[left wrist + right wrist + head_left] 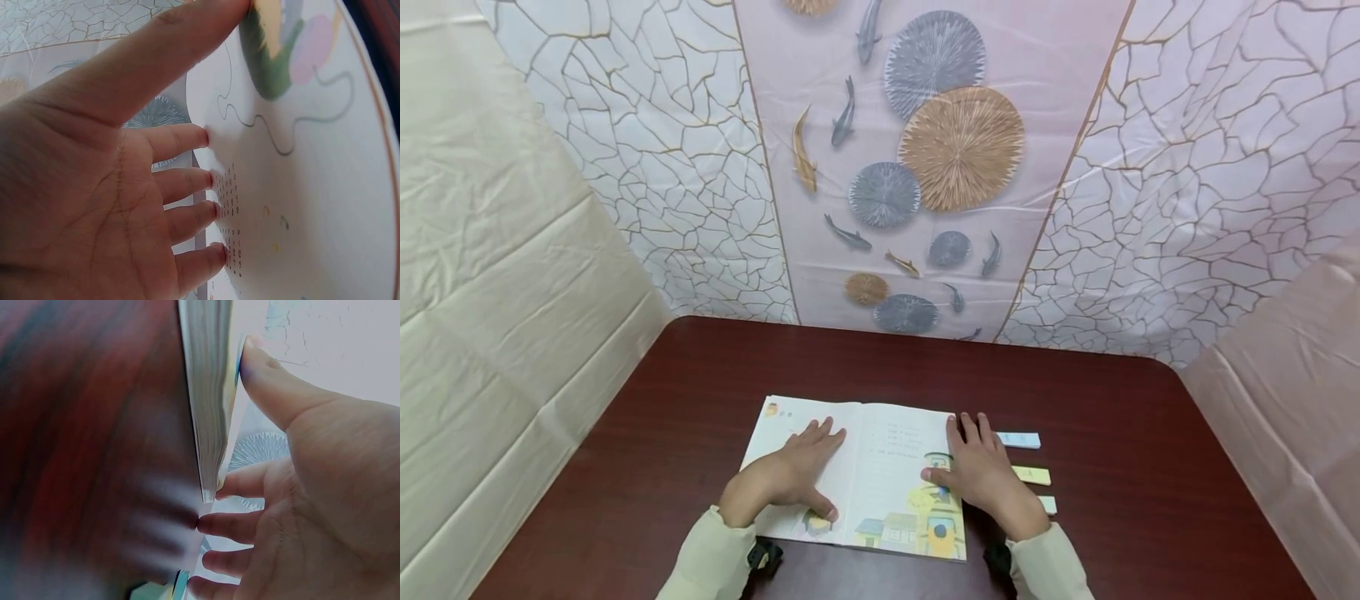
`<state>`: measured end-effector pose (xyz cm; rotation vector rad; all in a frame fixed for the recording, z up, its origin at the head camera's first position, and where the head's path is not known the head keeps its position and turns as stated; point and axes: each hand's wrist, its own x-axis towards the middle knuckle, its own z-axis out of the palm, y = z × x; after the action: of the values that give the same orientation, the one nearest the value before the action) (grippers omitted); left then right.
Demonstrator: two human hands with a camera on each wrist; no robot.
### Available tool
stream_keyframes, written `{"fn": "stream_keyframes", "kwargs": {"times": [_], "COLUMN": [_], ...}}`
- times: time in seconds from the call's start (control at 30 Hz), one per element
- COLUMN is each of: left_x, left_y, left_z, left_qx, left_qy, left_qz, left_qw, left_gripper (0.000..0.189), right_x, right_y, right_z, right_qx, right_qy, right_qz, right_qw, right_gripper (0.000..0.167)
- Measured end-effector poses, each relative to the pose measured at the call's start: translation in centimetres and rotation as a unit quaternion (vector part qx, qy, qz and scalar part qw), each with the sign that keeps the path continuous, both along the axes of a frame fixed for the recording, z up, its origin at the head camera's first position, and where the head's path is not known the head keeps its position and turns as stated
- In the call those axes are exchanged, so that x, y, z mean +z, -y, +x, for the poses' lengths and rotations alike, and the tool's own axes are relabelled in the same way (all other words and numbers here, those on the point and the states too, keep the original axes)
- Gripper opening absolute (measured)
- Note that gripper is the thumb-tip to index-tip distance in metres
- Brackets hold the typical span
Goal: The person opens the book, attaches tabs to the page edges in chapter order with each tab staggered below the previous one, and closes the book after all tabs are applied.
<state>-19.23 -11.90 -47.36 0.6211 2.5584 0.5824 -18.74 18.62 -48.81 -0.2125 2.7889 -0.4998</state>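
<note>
An open book (pixel 887 492) with printed text and coloured drawings lies flat on the table. My left hand (pixel 793 468) rests on its left page, fingers spread; in the left wrist view the fingertips touch the page (pixel 312 206) beside lines of small print. At the book's right edge is my right hand (pixel 988 473), its thumb on the illustrated right page. The right wrist view shows the thick stack of pages (pixel 209 381) edge-on, the index fingertip at its corner and the other straight fingers beyond it, by the tabletop. Neither hand grips anything.
Right of the book, partly behind my right hand, lie a blue paper strip (pixel 1021 440), a yellow strip (pixel 1032 475) and a pale green strip (pixel 1048 504). The dark red table (pixel 1112 467) meets a patterned cloth backdrop (pixel 887 250) behind, with plain cloth at both sides.
</note>
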Motion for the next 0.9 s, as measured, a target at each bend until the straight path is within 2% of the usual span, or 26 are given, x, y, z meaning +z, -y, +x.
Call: {"fn": "stream_keyframes", "kwargs": {"times": [0.13, 0.27, 0.43, 0.47, 0.57, 0.67, 0.8, 0.9], "left_x": [-0.1, -0.1, -0.1, -0.1, -0.1, -0.2, -0.2, -0.1], "left_y": [0.0, -0.1, -0.1, -0.1, 0.0, 0.1, 0.2, 0.2], "left_z": [0.1, 0.1, 0.1, 0.1, 0.1, 0.1, 0.1, 0.0], "left_qx": [-0.001, 0.001, 0.000, -0.001, -0.003, -0.004, -0.005, -0.006], "left_qy": [0.003, 0.008, 0.011, 0.010, 0.007, 0.006, 0.008, 0.008], "left_qz": [0.000, 0.002, 0.002, 0.002, 0.002, 0.003, 0.006, 0.007], "left_qw": [1.0000, 1.0000, 0.9999, 0.9999, 1.0000, 1.0000, 0.9999, 0.9999], "left_gripper": [0.117, 0.118, 0.118, 0.118, 0.118, 0.118, 0.118, 0.118], "right_x": [0.0, 0.2, 0.4, 0.3, 0.4, 0.4, 0.2, 0.1], "right_y": [0.1, 0.3, 1.0, 1.1, 1.2, 0.9, 0.5, 0.4], "right_z": [0.1, 0.4, 0.6, 0.6, 0.6, 0.5, 0.3, 0.2], "right_qx": [-0.001, -0.002, -0.005, -0.004, -0.011, -0.018, -0.012, -0.005], "right_qy": [-0.008, -0.035, -0.078, -0.087, -0.098, -0.084, -0.052, -0.045], "right_qz": [0.007, 0.009, -0.025, -0.028, -0.036, -0.030, -0.031, -0.033], "right_qw": [0.9999, 0.9993, 0.9966, 0.9958, 0.9944, 0.9959, 0.9981, 0.9984], "right_gripper": [0.098, 0.091, 0.064, 0.063, 0.073, 0.092, 0.088, 0.086]}}
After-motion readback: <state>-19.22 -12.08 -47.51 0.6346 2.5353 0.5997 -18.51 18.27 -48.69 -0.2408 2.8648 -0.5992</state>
